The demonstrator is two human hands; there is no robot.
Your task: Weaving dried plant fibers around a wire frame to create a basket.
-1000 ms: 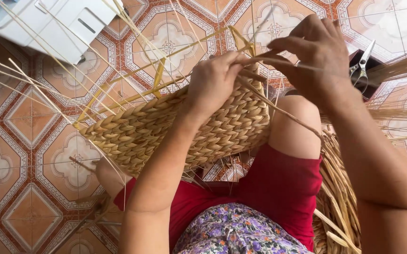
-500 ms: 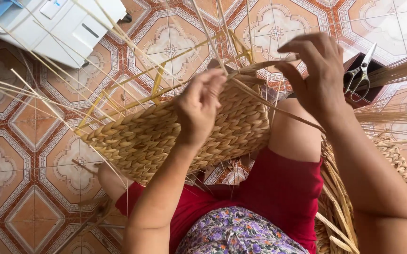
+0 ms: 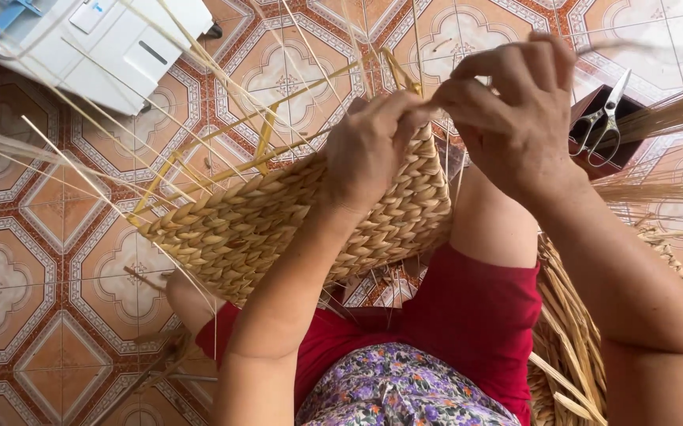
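The left hand (image 3: 369, 150) covers the woven basket's (image 3: 278, 229) top edge; the strand pinched between both hands cannot be made out; the white machine (image 3: 113, 39) is cut off at the top edge.

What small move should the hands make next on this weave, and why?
Probably pull the strand snug: the left hand and right hand meet at the upper edge of the woven basket panel, pinching fibre, with loose straw stalks still unwoven.
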